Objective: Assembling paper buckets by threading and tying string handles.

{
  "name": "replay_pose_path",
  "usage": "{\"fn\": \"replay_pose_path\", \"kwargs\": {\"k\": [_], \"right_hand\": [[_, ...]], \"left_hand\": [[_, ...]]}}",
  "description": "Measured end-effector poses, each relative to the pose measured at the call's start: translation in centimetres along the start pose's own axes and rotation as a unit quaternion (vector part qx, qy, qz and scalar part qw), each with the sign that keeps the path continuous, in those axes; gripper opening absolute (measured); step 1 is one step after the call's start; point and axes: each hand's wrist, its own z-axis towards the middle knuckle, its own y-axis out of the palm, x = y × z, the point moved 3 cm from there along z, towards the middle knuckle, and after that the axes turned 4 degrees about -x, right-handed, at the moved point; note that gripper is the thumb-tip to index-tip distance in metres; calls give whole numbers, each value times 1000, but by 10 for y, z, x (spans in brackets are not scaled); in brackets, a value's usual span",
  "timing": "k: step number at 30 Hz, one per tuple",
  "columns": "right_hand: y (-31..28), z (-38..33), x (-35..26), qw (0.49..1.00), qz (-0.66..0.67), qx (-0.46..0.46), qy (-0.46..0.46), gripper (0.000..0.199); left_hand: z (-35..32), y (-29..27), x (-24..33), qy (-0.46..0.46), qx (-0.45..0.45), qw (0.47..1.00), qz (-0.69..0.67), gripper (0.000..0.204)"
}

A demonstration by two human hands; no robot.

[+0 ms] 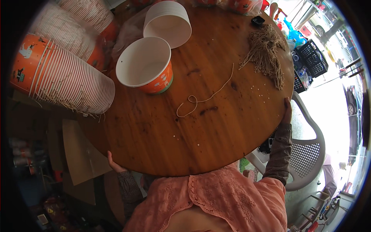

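Both my hands are at the rim of a round brown wooden table (216, 143). My left hand (115, 163) holds the near left edge, one digit showing against the rim and the other fingers hidden. On the right edge my right hand (287, 112) grips the rim, its fingers partly hidden. A loose piece of string (206, 99) lies looped on the tabletop. Farther back are a white-lined paper bucket (145, 63) with an orange outside and a nested stack of white buckets (167, 23). A bundle of tan strings (266, 52) lies at the far right.
A long stack of orange-printed buckets (73, 75) lies on its side at the left, with strings hanging from its rims. Plastic-wrapped stacks (65, 31) are behind it. A small black object (257, 21) sits by the tan bundle. Right of the table are a chair (305, 158) and a black crate (311, 58).
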Motion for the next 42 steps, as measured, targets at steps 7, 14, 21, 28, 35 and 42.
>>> {"fn": "replay_pose_path", "kwargs": {"k": [7,14,21,28,35,42], "right_hand": [[4,-5,-29,698,-550,280,-363,45],[208,-8,23,719,-656,-49,-226,31],[248,33,51,610,-782,-25,-127,32],[233,31,69,674,-699,-103,-218,28],[240,-15,63,919,-332,-196,-81,15],[236,-19,80,949,-217,-220,-65,18]], "left_hand": [[-4,3,1,11,21,999,23,62],[-12,-21,18,27,114,982,150,63],[-43,57,40,359,69,802,472,38],[-32,192,-9,430,-190,730,496,34],[-26,261,-31,519,-263,644,497,42],[18,293,-19,525,-273,623,512,42]]}}
